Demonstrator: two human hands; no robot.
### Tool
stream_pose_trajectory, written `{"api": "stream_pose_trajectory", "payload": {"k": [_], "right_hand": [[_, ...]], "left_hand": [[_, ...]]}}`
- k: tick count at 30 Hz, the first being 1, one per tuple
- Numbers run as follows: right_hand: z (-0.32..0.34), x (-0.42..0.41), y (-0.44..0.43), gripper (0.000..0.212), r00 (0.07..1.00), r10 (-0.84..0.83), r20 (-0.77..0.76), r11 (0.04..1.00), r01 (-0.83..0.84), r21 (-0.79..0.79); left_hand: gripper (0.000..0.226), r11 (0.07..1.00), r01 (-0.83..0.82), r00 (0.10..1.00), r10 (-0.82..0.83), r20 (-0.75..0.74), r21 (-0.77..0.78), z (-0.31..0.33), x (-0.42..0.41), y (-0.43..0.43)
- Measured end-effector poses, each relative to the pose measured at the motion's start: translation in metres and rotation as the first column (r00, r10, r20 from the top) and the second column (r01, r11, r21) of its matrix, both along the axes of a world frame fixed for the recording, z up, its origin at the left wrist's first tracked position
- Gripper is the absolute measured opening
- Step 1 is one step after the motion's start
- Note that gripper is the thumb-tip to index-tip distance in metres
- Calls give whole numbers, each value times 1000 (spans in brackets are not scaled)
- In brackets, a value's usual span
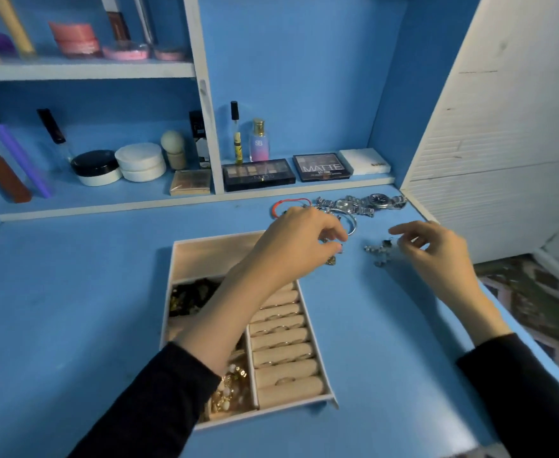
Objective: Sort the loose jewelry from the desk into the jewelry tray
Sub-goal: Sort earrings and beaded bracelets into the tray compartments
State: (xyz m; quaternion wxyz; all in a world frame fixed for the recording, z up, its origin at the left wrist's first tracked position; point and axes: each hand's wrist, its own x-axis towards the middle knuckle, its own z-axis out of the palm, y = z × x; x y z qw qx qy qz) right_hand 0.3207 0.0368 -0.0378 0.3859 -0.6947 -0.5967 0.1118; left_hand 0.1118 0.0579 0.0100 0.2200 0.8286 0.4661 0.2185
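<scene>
View: head camera, looking down at the work.
Table: a blue painted table (73, 292) carries the tray and all the loose pieces.
Tray: a pale beige compartmented jewelry tray (169, 312) lies mid-table. Its right column of padded rolls already holds several rings. Its left compartments hold dark and gold pieces.
Loose jewelry, far group: silver metal watches (364, 203), a red cord bracelet (288, 203) and a silver bangle (352, 224) lie together near the shelf edge.
Loose jewelry, near group: a small gold piece (331, 260) sits just beyond the tray's far right corner. A cluster of small silver pieces (378, 254) lies to its right.
Left grip (301, 239): reaches across the tray with fingers curled over the small gold piece. Pinched or merely touched cannot be told.
Right grip (436, 252): beside the silver cluster, fingers loosely curved, nothing seen in them; blurred.
Step in hand: judged to be lifting the small pieces.
Method advised: pinch one piece at a time with the fingertips and lift straight up. Carry it low over the tray and release inside a matching compartment.
Risk: dragging the forearm may disturb the seated rings.
</scene>
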Motion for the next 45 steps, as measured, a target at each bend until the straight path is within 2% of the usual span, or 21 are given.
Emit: {"api": "stream_pose_trajectory", "payload": {"k": [7,11,13,16,19,25,27,29,31,33,36,40,45], "right_hand": [[1,16,14,26,989,85,123,987,-66,-147],[7,17,19,33,968,187,166,962,-146,-230],[11,16,20,28,959,228,171,945,-175,-276],[13,14,19,10,942,233,241,943,-159,-292],[11,9,19,7,918,206,337,956,-115,-270],[6,2,21,12,889,213,405,961,-116,-251],[4,1,20,10,925,196,325,970,-134,-204],[3,1,18,7,976,173,133,981,-159,-111],[4,-1,15,8,988,138,-74,989,-141,-34],[6,-4,12,9,953,115,-280,993,-116,15],[14,-12,6,12,839,131,-529,991,-106,78],[24,-19,0,10,745,167,-646,985,-106,132],[27,-27,-3,9,738,194,-646,981,-127,149]], "left_hand": [[20,1000,-7,997,8,-78,10,-22,32,16],[21,1000,-29,995,29,-91,7,-27,34,17],[19,999,-46,996,46,-79,3,-28,32,18],[17,996,-84,993,86,-83,26,-28,28,20],[18,992,-115,990,118,-73,51,-27,25,22],[17,983,-180,982,182,-47,38,-26,21,25],[17,983,-182,982,184,-54,35,-27,20,25],[16,983,-182,980,184,-71,36,-26,19,25],[13,984,-176,978,179,-106,34,-25,18,25],[11,987,-159,975,162,-154,35,-25,18,23],[21,990,-130,969,138,-206,54,-26,19,20],[29,990,-114,947,134,-291,85,-28,23,18],[11,989,-98,948,126,-291,109,-30,24,18]]}}
